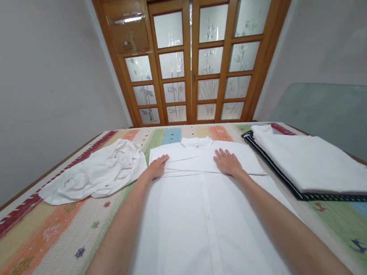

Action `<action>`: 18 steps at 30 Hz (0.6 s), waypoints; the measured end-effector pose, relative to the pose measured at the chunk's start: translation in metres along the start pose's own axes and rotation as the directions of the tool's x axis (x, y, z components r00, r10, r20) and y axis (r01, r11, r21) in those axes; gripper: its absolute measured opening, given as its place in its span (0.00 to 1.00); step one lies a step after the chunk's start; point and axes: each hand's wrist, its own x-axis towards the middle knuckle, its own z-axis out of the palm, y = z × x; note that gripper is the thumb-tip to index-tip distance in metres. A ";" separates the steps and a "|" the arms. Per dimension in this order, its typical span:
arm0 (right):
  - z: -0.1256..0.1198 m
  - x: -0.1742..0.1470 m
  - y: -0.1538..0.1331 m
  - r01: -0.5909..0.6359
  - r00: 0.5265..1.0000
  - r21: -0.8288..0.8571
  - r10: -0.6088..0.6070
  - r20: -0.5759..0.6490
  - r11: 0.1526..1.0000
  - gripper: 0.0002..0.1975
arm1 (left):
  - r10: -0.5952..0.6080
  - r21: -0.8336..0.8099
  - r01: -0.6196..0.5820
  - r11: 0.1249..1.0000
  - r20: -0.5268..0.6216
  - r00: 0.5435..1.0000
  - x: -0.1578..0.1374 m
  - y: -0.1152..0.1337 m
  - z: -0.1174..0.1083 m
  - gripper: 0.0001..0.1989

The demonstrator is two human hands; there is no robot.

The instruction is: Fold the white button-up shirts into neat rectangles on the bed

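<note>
A white button-up shirt [188,227] lies spread front side up, its collar [196,142] at the far end and its button strip running toward me. Both sleeves [186,158] are laid across the chest, one over the other. On the left end of the folded sleeves rests my left hand [158,166], palm down with the fingers stretched out. My right hand [228,162] lies flat on the right part of the sleeves, fingers slightly spread. Neither hand grasps the cloth.
A crumpled white garment [100,173] lies left of the shirt. To the right are folded white clothes [322,164] on a black striped cloth [276,172]. A colourful patterned cover [92,239] lies beneath everything. Wooden glass-paned doors [189,55] stand behind, with walls on both sides.
</note>
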 end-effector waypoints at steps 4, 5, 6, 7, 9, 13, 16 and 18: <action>-0.003 -0.004 0.005 -0.030 1.000 0.002 0.030 -0.005 1.000 0.32 | -0.125 -0.288 0.103 0.952 -0.057 0.991 0.004 -0.005 -0.009 0.24; -0.003 -0.005 0.004 -0.033 0.999 0.003 0.033 -0.005 0.999 0.32 | -0.150 -0.351 0.117 0.929 -0.069 0.986 0.005 -0.005 -0.011 0.26; -0.004 -0.006 0.003 -0.034 0.999 0.004 0.034 -0.005 0.999 0.32 | -0.175 -0.422 0.127 0.898 -0.077 0.982 0.005 -0.005 -0.013 0.27; -0.005 -0.007 0.002 -0.034 0.999 0.003 0.034 -0.006 0.999 0.32 | -0.207 -0.503 0.139 0.853 -0.082 0.975 0.004 -0.004 -0.015 0.29; -0.006 -0.009 0.000 -0.032 0.999 -0.002 0.032 -0.007 0.999 0.32 | -0.262 -0.631 0.155 0.760 -0.080 0.962 0.003 -0.002 -0.018 0.30; -0.007 -0.011 -0.001 -0.036 0.999 -0.014 0.036 -0.009 0.999 0.32 | -0.299 -0.674 0.169 0.719 -0.080 0.951 0.000 -0.001 -0.023 0.28; -0.007 -0.011 -0.002 -0.043 0.999 -0.020 0.042 -0.008 0.999 0.32 | -0.325 -0.640 0.186 0.745 -0.105 0.940 -0.001 0.000 -0.026 0.25; -0.007 -0.011 -0.002 -0.046 0.999 -0.021 0.046 -0.009 0.999 0.32 | -0.395 -0.578 0.253 0.776 -0.133 0.909 -0.001 0.000 -0.029 0.20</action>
